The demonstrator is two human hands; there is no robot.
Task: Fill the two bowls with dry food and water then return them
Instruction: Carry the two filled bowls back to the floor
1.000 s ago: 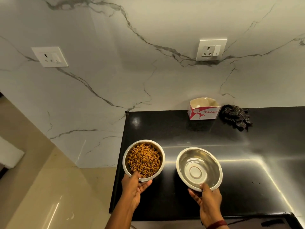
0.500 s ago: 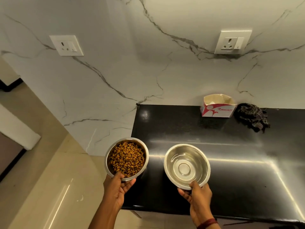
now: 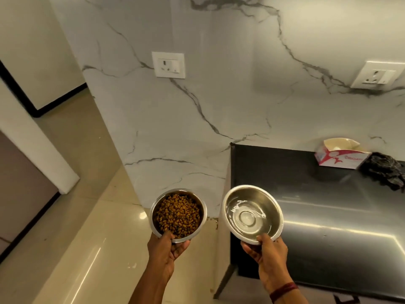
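**Two full bowls, ready to carry**

The left hand (image 3: 166, 249) holds the food bowl (image 3: 178, 215) by its near rim, thumb inside, over the floor (image 3: 72, 249). The right hand (image 3: 266, 254) pinches the water bowl (image 3: 252, 212) the same way, by the edge of the black worktop (image 3: 328, 238). The water looks wobbly. A tilt or bump could spill it and make the floor slippery. Farther back sit a small box (image 3: 339, 155) and a dark cloth (image 3: 385, 171).

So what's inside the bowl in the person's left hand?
The bowl in the left hand holds brown dry food pellets, heaped nearly to the rim. The pellets cover the bowl's bottom, so nothing beneath them can be seen. The thumb hooks over the near rim.
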